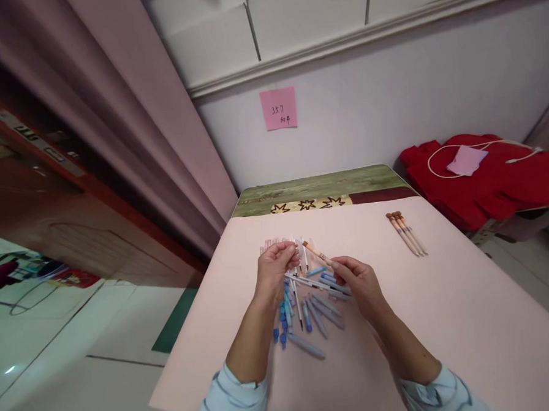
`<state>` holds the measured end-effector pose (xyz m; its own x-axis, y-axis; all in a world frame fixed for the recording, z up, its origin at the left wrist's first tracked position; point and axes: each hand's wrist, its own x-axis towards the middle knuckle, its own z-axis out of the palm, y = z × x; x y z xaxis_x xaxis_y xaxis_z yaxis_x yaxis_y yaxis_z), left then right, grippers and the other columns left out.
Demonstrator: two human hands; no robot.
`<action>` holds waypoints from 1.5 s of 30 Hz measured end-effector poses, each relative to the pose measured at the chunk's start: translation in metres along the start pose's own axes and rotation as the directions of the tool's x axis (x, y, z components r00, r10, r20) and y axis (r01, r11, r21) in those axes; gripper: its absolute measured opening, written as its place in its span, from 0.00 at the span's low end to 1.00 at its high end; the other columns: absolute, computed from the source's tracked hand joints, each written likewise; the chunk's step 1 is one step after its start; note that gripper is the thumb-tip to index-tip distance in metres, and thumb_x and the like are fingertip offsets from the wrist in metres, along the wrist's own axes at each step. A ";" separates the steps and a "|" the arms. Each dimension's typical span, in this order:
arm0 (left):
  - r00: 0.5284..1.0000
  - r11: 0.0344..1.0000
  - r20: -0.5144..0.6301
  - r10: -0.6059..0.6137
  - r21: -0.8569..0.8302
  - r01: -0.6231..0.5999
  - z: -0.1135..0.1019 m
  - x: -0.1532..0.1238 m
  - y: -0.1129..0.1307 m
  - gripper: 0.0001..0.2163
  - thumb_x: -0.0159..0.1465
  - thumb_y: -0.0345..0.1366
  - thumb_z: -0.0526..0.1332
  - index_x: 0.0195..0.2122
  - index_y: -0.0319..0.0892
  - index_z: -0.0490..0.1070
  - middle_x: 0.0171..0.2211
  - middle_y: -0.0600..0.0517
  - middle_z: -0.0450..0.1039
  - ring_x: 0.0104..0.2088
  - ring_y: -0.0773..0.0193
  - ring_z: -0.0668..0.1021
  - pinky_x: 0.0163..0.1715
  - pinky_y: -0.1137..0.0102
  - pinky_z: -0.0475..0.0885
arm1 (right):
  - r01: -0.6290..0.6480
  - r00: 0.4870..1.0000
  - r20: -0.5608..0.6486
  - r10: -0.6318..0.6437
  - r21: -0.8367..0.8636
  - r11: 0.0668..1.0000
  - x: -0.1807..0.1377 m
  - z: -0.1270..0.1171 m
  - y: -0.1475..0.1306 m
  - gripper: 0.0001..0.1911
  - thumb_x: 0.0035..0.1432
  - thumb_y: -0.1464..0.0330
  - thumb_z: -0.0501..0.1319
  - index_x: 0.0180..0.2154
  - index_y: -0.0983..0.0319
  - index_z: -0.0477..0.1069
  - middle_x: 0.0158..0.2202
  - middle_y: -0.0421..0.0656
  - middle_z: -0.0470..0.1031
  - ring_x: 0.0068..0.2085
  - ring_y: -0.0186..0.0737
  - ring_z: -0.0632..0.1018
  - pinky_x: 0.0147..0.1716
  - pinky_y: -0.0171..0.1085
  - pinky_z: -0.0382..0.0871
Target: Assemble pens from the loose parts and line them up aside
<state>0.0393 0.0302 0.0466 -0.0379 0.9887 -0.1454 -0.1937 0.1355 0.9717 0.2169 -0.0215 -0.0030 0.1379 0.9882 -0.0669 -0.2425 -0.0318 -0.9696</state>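
My right hand point(359, 284) pinches the lower end of a beige pen point(318, 253) with a brown top, tilted up to the left above the table. Close to that brown top is my left hand point(275, 264), thumb and fingertips pressed together; what they hold, if anything, is too small to make out. Beneath both hands lies a loose spread of pen parts: white refills point(310, 281) with dark tips, grey-blue barrels point(327, 314), and blue caps point(283, 321). Pale pink pieces point(270, 244) lie just behind my left hand, partly covered by it.
Several beige pens point(407, 234) with brown tops lie side by side at the table's right. Pale paper point(450, 319) covers the tabletop, whose green patterned back edge point(319, 188) meets the wall. Red cloth point(489, 182) with a white cable sits beyond the right corner; a curtain point(159, 113) hangs left.
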 end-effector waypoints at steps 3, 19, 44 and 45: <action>0.999 0.993 -0.033 -0.044 -0.108 0.040 0.011 0.006 -0.001 0.19 0.44 0.41 0.75 0.34 0.35 0.77 0.27 0.50 0.76 0.26 0.70 0.76 0.31 0.72 0.73 | -0.016 1.000 0.002 0.016 0.007 1.000 0.002 -0.002 -0.004 0.18 0.49 0.54 0.67 0.31 0.63 0.77 0.20 0.37 0.66 0.24 0.32 0.65 0.23 0.32 0.60; 0.981 0.986 -0.098 0.166 0.040 -0.163 0.026 0.012 0.001 0.15 0.51 0.40 0.69 0.39 0.38 0.79 0.29 0.50 0.77 0.25 0.71 0.74 0.30 0.74 0.69 | -0.071 0.997 -0.012 0.071 0.026 0.997 0.006 -0.005 -0.001 0.18 0.49 0.54 0.67 0.29 0.63 0.76 0.20 0.37 0.65 0.23 0.32 0.64 0.22 0.32 0.58; 0.981 0.982 -0.083 0.174 0.086 -0.167 0.025 0.009 0.002 0.13 0.53 0.37 0.67 0.39 0.39 0.80 0.29 0.51 0.77 0.26 0.70 0.73 0.28 0.74 0.68 | -0.016 1.000 0.004 0.016 -0.018 1.000 0.004 -0.005 0.000 0.19 0.50 0.52 0.66 0.28 0.63 0.77 0.20 0.37 0.67 0.23 0.33 0.65 0.23 0.33 0.61; 0.981 0.981 -0.078 0.178 0.092 -0.171 0.025 0.008 0.001 0.13 0.53 0.37 0.67 0.38 0.39 0.80 0.28 0.51 0.77 0.26 0.70 0.73 0.29 0.74 0.69 | -0.013 1.000 0.004 0.014 -0.022 1.000 0.004 -0.006 0.001 0.19 0.50 0.52 0.66 0.28 0.63 0.77 0.20 0.38 0.67 0.23 0.33 0.66 0.23 0.33 0.61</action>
<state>0.0633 0.0398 0.0516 -0.1479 0.9889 0.0164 -0.0931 -0.0304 0.9952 0.2225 -0.0180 -0.0059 0.1311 0.9882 -0.0792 -0.2234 -0.0484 -0.9735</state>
